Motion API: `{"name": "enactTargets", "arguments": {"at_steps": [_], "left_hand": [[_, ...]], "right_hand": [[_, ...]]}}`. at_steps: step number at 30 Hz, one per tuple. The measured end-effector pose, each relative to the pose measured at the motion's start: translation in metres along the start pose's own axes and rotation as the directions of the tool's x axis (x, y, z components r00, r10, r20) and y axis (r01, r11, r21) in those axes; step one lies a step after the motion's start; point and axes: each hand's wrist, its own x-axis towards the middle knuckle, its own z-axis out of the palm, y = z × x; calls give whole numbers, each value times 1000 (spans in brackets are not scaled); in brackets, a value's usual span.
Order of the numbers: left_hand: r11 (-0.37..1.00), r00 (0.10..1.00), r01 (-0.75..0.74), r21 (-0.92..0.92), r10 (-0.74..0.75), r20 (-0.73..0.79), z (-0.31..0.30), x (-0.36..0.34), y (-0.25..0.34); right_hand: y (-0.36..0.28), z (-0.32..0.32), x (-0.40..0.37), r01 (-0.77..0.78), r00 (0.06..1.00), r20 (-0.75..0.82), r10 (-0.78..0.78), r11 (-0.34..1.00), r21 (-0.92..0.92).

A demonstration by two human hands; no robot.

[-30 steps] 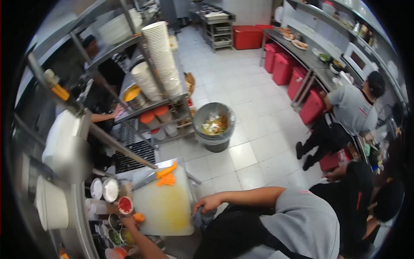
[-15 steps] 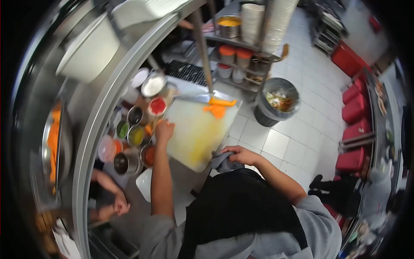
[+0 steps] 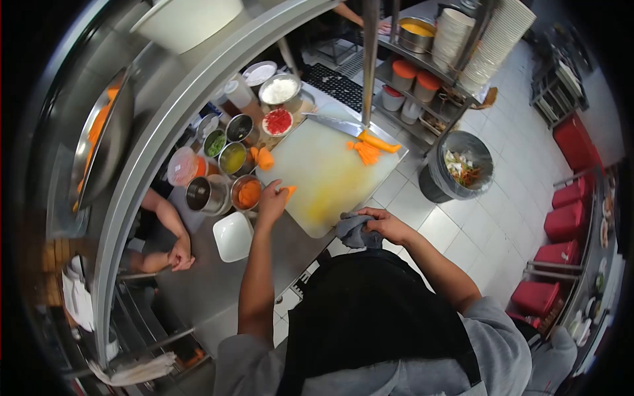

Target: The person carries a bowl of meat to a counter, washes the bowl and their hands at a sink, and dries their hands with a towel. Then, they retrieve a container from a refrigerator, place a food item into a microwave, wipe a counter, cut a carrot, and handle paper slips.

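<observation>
One orange piece (image 3: 290, 192) is held in the narrow, curled grip of the left hand (image 3: 271, 203), just left of the frame's centre. Compared with the previous view, the left hand is now placed lower along the near-left edge of the chopping board (image 3: 321, 155), apart from the orange chunks (image 3: 265, 158) at the board's left corner and close to the metal pot (image 3: 234, 193) of orange food. By this shift, the held piece is separated from those chunks, which are left uncovered. The grey cloth (image 3: 356, 230) is still gripped by the right hand (image 3: 391, 226), just beside the board's lower corner. Towards the upper right of the board, the knife (image 3: 335, 125) is left unheld, with the orange strips (image 3: 366, 153) lying beside its handle. A white bowl (image 3: 232, 237) is placed below the metal pot in the frame.
</observation>
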Motion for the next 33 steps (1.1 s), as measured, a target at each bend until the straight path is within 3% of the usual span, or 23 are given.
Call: {"name": "enactTargets", "arguments": {"at_steps": [2,5,8,12,14,15,17,18,19,20,21,22,24,25,27,28,29,30,31,32,33], "left_hand": [[986,997,-10,168,23,-74,4,25,-4],[985,970,49,164,-8,-242,10,77,-7],[992,952,93,83,-64,-298,5,76,25],[996,972,79,-46,-87,-219,2,26,48],[878,985,-75,-473,-7,-170,3,-13,40],[884,988,-64,-463,-9,-154,-1,-36,45],[831,920,-316,-459,151,-361,-18,-82,68],[832,922,-307,-461,141,-360,-27,-90,69],[796,896,-397,-456,228,-382,-37,-94,69],[754,863,-477,-451,306,-401,-45,-100,67],[758,871,-462,-461,288,-398,-50,-106,69],[749,825,-522,-408,323,-463,-54,-111,73],[729,738,-608,-314,373,-562,-61,-124,82],[725,737,-611,-318,374,-563,-62,-127,80],[770,754,-577,-270,377,-537,-65,-135,71],[777,757,-572,-262,378,-533,-64,-136,66],[769,763,-576,-278,383,-520,-65,-135,61],[725,845,-497,-477,279,-456,-64,-132,55],[654,923,-369,-660,177,-341,-57,-132,47],[426,979,-205,-881,90,-184,-51,-128,37],[414,983,-180,-893,112,-146,-40,-120,34]], "right_hand": [[-6,3,8,-41,997,63,44,998,-42],[-10,7,20,-12,992,127,22,997,-79],[-20,13,17,-34,982,185,49,996,-83],[-6,7,8,3,987,161,12,995,-96],[7,0,9,-52,998,37,53,998,-37],[11,6,9,-55,998,29,55,998,-18],[4,23,19,30,999,-22,-28,994,103],[-2,39,26,77,996,-50,-74,996,54],[-10,57,35,66,997,-45,-64,997,50],[-14,77,44,176,984,9,-176,984,-27],[-13,95,51,283,958,68,-277,955,-94],[-8,114,61,266,963,65,-260,959,-97],[1,143,79,430,902,142,-408,883,-189],[2,148,84,431,901,141,-409,881,-196],[5,154,95,538,827,262,-497,569,-622],[9,147,104,605,718,276,-639,376,-702],[9,129,111,584,703,250,-666,338,-738],[-1,105,115,548,689,217,-692,301,-781],[-20,80,108,230,904,-80,-421,634,-739],[-20,45,115,431,729,-126,-673,593,-680],[-34,12,111,432,691,-258,-675,672,-602]]}}
